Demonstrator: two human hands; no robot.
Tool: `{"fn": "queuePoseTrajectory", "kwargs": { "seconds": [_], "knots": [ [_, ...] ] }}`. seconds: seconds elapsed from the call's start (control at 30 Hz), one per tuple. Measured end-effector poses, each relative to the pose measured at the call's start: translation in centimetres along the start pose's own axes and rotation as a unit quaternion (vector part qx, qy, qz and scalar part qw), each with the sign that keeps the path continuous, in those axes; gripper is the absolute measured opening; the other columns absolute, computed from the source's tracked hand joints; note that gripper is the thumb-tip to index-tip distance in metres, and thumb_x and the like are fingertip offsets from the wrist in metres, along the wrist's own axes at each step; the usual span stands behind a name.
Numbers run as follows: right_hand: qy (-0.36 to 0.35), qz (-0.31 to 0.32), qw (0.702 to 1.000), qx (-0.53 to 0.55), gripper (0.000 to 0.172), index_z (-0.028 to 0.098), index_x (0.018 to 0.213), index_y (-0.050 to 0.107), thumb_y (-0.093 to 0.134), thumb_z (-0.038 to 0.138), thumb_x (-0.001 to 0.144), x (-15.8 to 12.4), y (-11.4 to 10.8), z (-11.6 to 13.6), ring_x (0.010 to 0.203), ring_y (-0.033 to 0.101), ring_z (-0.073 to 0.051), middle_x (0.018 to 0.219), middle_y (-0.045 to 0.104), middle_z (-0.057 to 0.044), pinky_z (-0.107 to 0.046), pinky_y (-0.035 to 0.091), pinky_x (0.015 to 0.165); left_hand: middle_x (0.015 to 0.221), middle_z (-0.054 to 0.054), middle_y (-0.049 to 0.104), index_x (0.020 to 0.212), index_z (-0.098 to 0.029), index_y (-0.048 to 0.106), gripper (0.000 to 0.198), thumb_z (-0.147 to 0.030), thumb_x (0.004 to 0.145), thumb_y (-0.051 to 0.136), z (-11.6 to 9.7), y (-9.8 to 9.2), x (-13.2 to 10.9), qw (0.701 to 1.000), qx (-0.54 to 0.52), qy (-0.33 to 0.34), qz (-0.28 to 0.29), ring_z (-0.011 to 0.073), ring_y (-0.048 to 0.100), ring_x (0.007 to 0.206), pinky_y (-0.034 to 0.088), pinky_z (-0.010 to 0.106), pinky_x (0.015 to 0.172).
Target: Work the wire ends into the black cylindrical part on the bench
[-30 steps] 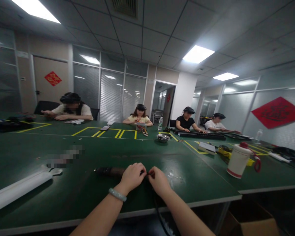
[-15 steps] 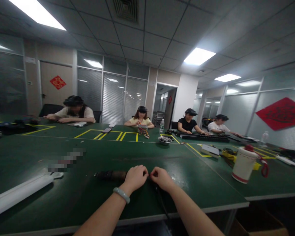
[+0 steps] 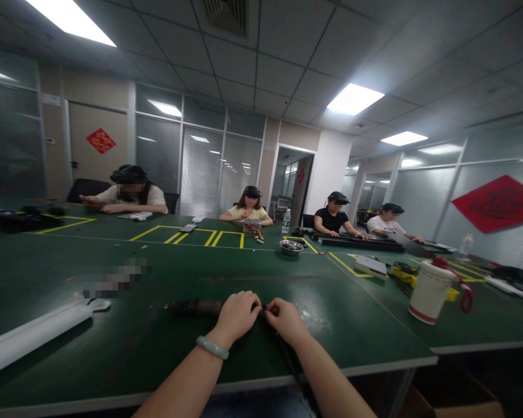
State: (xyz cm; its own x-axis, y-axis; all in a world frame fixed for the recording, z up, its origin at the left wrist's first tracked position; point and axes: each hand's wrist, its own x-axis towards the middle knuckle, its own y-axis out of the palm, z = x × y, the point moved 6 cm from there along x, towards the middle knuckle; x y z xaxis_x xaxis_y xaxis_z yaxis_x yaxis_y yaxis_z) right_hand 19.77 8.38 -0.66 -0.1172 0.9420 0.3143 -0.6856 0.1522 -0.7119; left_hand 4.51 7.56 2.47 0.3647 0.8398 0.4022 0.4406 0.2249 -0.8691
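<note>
My left hand (image 3: 236, 316), with a pale bracelet at the wrist, and my right hand (image 3: 285, 319) rest close together on the green table (image 3: 157, 342). Both are curled, their fingertips pinched on a small dark thing between them that is too small to name. A thin black cable (image 3: 290, 360) runs from under my right hand toward the table's front edge. A dark cylindrical object (image 3: 194, 306) lies on the table just left of my left hand.
A long white strip (image 3: 35, 334) lies at the left. A white jug with a red lid (image 3: 431, 290) stands at the right, a metal bowl (image 3: 291, 247) in the middle. Several people sit working along the far side.
My hands have stayed pinched together at the same spot. The view has shifted slightly with my head.
</note>
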Motion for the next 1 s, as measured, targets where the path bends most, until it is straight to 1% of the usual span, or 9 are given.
{"fn": "queuePoseTrajectory", "kwargs": {
  "seconds": [0.13, 0.23, 0.4, 0.5, 0.73, 0.93, 1.0],
  "knots": [
    [-0.002, 0.017, 1.0, 0.02, 0.01, 0.019, 0.082, 0.067, 0.06, 0.025, 0.079, 0.0, 0.0, 0.0, 0.065, 0.061, -0.012, 0.073, 0.069, 0.0, -0.02, 0.04, 0.059, 0.096, 0.002, 0.065, 0.089, -0.023, 0.064, 0.017, -0.033, 0.09, 0.05, 0.0, -0.1, 0.0, 1.0, 0.0, -0.002, 0.005, 0.0188, 0.057, 0.094, 0.037, 0.033, 0.082],
    [-0.012, 0.014, 1.0, 0.025, 0.009, 0.019, 0.081, 0.065, 0.058, 0.023, 0.078, 0.1, 0.1, -0.3, 0.065, 0.059, -0.011, 0.072, 0.068, 0.001, -0.02, 0.04, 0.059, 0.096, 0.002, 0.065, 0.09, -0.023, 0.064, 0.017, -0.031, 0.09, 0.049, 0.0, -0.2, -0.1, 1.0, -0.006, 0.007, 0.002, 0.0183, 0.057, 0.093, 0.037, 0.032, 0.082],
    [-0.033, 0.004, 0.999, 0.003, 0.007, 0.02, 0.078, 0.065, 0.057, 0.02, 0.077, 0.1, 0.1, -0.2, 0.064, 0.057, -0.011, 0.07, 0.066, 0.002, -0.02, 0.038, 0.058, 0.097, 0.002, 0.064, 0.091, -0.024, 0.062, 0.011, -0.027, 0.084, 0.054, -0.1, -0.2, -0.4, 1.0, -0.004, 0.022, 0.0, 0.019, 0.056, 0.096, 0.037, 0.031, 0.084],
    [-0.038, 0.002, 0.999, -0.008, 0.007, 0.02, 0.079, 0.065, 0.058, 0.019, 0.077, 0.1, 0.1, 0.0, 0.065, 0.058, -0.011, 0.072, 0.066, 0.001, -0.02, 0.039, 0.06, 0.099, 0.001, 0.064, 0.093, -0.024, 0.062, 0.014, -0.024, 0.08, 0.057, -0.2, -0.4, -0.5, 1.0, -0.006, 0.021, 0.008, 0.0192, 0.056, 0.097, 0.038, 0.031, 0.084],
    [-0.06, 0.004, 0.998, -0.023, 0.008, 0.02, 0.079, 0.065, 0.058, 0.018, 0.076, -0.1, -0.1, 0.7, 0.068, 0.058, -0.012, 0.075, 0.066, 0.0, -0.021, 0.039, 0.062, 0.102, 0.002, 0.064, 0.094, -0.024, 0.062, 0.015, -0.021, 0.081, 0.056, -0.4, -0.7, -0.6, 1.0, -0.011, 0.016, 0.018, 0.0193, 0.056, 0.099, 0.038, 0.032, 0.086],
    [-0.035, -0.012, 0.999, -0.04, 0.008, 0.019, 0.079, 0.064, 0.059, 0.015, 0.074, 0.1, -0.3, 0.5, 0.066, 0.055, -0.012, 0.073, 0.065, 0.0, -0.021, 0.037, 0.061, 0.101, 0.002, 0.064, 0.093, -0.024, 0.063, 0.014, -0.02, 0.081, 0.056, -0.3, -0.4, -0.5, 1.0, -0.014, 0.019, 0.021, 0.0193, 0.056, 0.098, 0.039, 0.031, 0.085],
    [-0.037, -0.01, 0.998, -0.04, 0.008, 0.019, 0.079, 0.063, 0.059, 0.015, 0.074, 0.1, -0.2, 0.5, 0.066, 0.055, -0.012, 0.073, 0.064, 0.0, -0.02, 0.036, 0.061, 0.1, 0.002, 0.065, 0.093, -0.024, 0.063, 0.014, -0.02, 0.081, 0.056, -0.3, -0.4, -0.5, 1.0, -0.014, 0.018, 0.018, 0.0199, 0.056, 0.098, 0.039, 0.032, 0.086]
  ]
}}
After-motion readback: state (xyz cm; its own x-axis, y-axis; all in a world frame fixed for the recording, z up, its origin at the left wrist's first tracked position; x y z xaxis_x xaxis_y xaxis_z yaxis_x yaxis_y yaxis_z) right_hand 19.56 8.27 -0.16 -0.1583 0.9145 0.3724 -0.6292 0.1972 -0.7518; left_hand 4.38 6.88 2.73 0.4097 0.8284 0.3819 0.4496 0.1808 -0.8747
